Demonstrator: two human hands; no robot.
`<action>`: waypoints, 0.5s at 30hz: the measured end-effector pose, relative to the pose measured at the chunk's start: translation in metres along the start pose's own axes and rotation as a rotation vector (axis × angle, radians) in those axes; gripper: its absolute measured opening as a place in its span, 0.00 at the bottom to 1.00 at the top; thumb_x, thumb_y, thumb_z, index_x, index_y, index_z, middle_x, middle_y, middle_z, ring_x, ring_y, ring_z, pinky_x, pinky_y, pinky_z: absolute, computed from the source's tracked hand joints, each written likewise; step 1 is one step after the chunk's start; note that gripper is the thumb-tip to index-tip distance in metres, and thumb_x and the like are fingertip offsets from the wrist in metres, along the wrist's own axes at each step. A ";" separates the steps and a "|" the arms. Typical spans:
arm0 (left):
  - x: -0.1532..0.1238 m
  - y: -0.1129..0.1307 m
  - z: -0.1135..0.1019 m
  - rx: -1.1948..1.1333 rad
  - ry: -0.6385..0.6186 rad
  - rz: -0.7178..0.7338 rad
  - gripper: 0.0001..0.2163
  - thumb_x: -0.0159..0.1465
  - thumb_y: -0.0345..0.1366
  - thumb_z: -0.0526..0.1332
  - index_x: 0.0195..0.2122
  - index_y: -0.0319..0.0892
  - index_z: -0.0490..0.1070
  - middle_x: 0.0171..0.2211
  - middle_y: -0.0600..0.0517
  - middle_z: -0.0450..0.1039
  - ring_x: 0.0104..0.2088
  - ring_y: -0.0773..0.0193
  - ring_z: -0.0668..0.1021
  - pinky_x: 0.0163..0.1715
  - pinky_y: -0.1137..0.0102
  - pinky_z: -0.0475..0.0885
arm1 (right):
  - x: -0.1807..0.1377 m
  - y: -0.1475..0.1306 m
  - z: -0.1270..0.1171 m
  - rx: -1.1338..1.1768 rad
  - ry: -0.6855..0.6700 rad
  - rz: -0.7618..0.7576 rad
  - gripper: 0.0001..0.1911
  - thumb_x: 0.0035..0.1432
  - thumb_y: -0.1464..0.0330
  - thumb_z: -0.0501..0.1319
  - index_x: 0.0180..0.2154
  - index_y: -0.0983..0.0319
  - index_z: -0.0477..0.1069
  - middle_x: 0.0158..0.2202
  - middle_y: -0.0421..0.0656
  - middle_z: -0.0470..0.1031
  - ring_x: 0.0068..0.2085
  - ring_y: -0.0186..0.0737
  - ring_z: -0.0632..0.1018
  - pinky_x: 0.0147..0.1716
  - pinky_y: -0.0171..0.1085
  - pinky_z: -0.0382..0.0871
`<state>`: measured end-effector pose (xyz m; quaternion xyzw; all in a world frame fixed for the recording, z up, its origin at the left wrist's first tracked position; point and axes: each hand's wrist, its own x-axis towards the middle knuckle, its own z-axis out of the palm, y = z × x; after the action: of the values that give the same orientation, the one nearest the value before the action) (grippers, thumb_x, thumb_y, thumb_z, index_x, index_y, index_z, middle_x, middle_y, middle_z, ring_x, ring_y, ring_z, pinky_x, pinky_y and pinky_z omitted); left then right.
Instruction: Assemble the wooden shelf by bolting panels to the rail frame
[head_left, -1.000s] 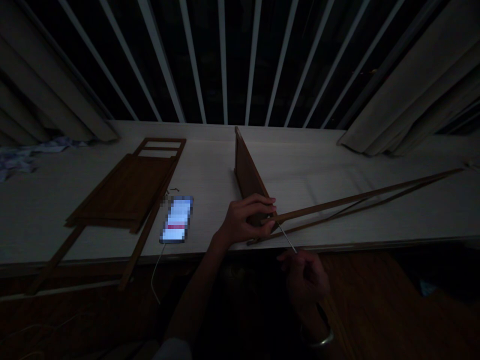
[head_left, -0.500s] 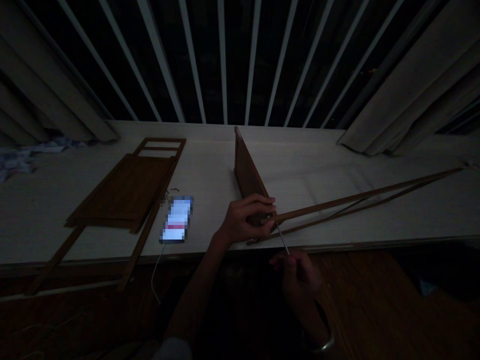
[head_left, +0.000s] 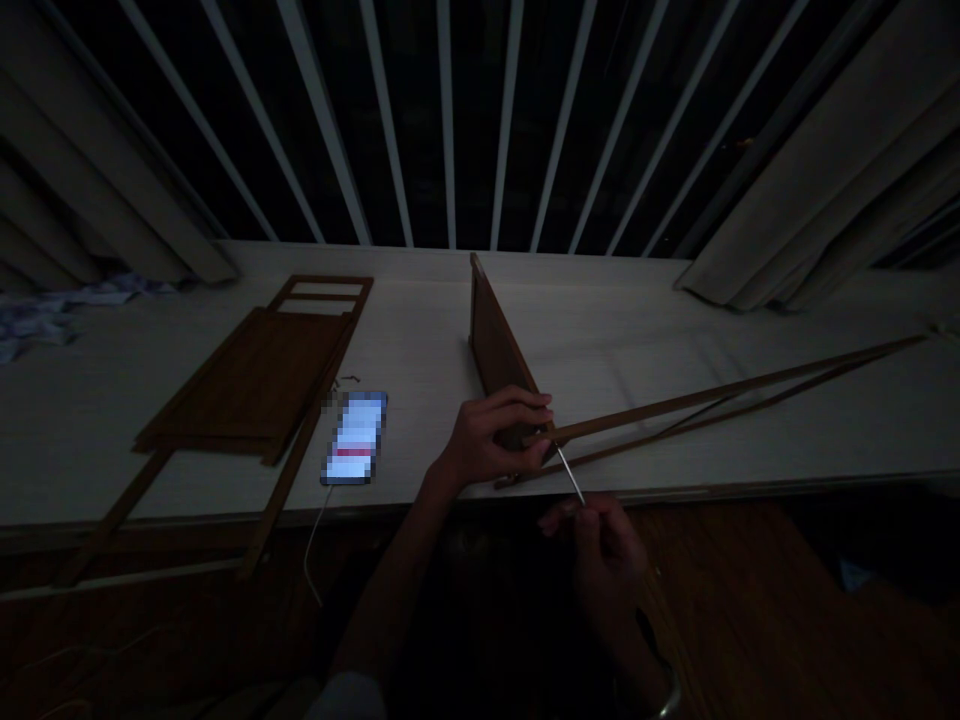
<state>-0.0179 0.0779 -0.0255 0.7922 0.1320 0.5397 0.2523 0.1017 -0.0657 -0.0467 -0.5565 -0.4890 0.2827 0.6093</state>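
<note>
My left hand (head_left: 495, 435) is closed round the near corner of a brown wooden panel (head_left: 496, 345) that stands on edge. Its fingertips also press where the end of a long wooden bar (head_left: 675, 403) meets that corner. In my right hand (head_left: 611, 550) is a thin metal screwdriver-like tool (head_left: 571, 477); its handle end is hidden in the fingers. The tool's tip reaches the joint between bar and panel, just beside my left fingertips. A second wooden bar (head_left: 622, 455) runs below the first, and the two come close together at the far right.
To the left lies a flat wooden frame with panels (head_left: 247, 380), its legs over the ledge's front edge. A lit phone (head_left: 355, 438) with a cable (head_left: 309, 550) rests beside it, near small loose pieces (head_left: 349, 379). White window bars (head_left: 448, 130) and curtains (head_left: 817, 180) border the ledge (head_left: 420, 330).
My right hand has shifted slightly to the right, and the tool leans a little more that way. The left hand and the wooden parts stay nearly still.
</note>
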 end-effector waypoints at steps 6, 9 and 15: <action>0.001 0.002 -0.001 0.010 0.010 0.020 0.13 0.50 0.29 0.64 0.38 0.38 0.72 0.40 0.46 0.73 0.41 0.65 0.77 0.39 0.71 0.75 | 0.002 -0.003 0.000 0.069 -0.001 0.040 0.02 0.60 0.69 0.55 0.35 0.59 0.66 0.26 0.37 0.74 0.27 0.30 0.74 0.27 0.29 0.68; 0.002 0.002 0.000 0.013 0.004 0.016 0.13 0.50 0.30 0.64 0.38 0.39 0.72 0.40 0.46 0.73 0.42 0.65 0.77 0.39 0.71 0.75 | 0.003 -0.006 0.000 0.073 0.018 0.046 0.02 0.59 0.68 0.56 0.33 0.59 0.66 0.25 0.37 0.74 0.25 0.30 0.74 0.25 0.29 0.67; 0.002 0.002 0.000 0.000 0.008 0.018 0.12 0.50 0.30 0.64 0.38 0.38 0.71 0.40 0.46 0.73 0.42 0.65 0.77 0.39 0.70 0.75 | 0.003 -0.012 -0.003 0.085 0.049 0.076 0.02 0.59 0.68 0.57 0.34 0.59 0.66 0.24 0.38 0.74 0.24 0.30 0.72 0.23 0.28 0.66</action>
<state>-0.0177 0.0772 -0.0229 0.7911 0.1262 0.5452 0.2469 0.1030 -0.0663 -0.0343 -0.5550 -0.4399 0.3128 0.6329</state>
